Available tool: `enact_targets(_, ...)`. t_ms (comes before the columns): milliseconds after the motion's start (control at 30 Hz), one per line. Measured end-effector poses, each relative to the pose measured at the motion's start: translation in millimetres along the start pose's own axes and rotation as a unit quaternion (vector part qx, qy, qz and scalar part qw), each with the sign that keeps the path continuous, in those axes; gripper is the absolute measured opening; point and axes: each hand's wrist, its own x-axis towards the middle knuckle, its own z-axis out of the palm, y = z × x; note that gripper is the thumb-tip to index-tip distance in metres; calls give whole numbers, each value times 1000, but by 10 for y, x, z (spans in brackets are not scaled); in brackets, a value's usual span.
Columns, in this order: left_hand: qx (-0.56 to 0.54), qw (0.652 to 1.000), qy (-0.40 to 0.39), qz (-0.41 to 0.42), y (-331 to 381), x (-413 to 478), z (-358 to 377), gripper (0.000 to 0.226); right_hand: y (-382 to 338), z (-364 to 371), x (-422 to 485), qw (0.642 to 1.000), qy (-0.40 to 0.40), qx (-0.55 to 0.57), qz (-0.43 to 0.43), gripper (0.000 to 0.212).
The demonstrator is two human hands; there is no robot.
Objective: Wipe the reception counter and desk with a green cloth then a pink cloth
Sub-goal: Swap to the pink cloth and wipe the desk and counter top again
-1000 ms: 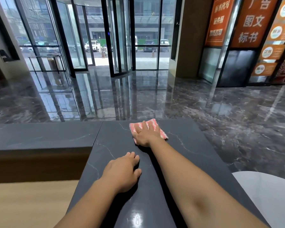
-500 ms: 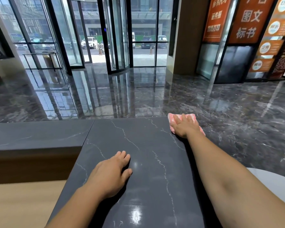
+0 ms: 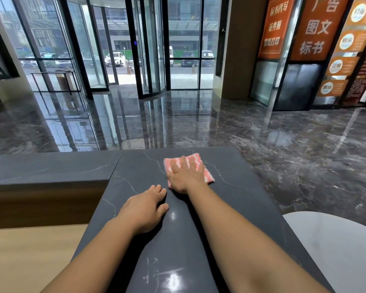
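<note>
A pink and white striped cloth (image 3: 193,160) lies flat on the dark marbled reception counter (image 3: 237,199), near its far edge. My right hand (image 3: 185,175) presses down on the cloth with fingers spread, covering most of it. Just behind and to the left, my left hand (image 3: 145,209) rests palm down on the bare counter top, holding nothing. A lower light wooden desk (image 3: 25,256) sits at the bottom left. No green cloth is in view.
The counter continues to the left as a dark ledge (image 3: 47,168) above a brown wooden panel. A round white table top (image 3: 334,248) sits low at the right. Beyond the counter lie a glossy marble floor, a glass revolving door (image 3: 150,51) and orange signs (image 3: 317,28).
My right hand slid the pink cloth out to the counter's far right corner, then back left toward the middle. My left hand stayed flat on the counter.
</note>
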Motion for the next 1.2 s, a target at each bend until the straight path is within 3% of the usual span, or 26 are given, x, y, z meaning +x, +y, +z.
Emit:
enact_targets(200, -12, 1000, 2, -4, -2, -37, 3, 53, -78, 38, -66, 998, -3, -14, -69, 56)
enact_targets(467, -18, 1000, 17, 2, -8, -84, 13, 49, 1097, -30, -252, 996, 44, 5, 81, 56)
enact_targets(633, -72, 996, 44, 11, -185, -223, 3, 59, 1267, -54, -517, 989, 33, 12, 146, 56)
enact_targets(867, -12, 998, 10, -58, -636, -634, -60, 65, 630, 34, -671, 983, 39, 20, 178, 59)
enact_targets(1200, 34, 998, -24, -44, -532, -830, -63, 54, -828, 268, -1063, 998, 14, -2, 58, 66)
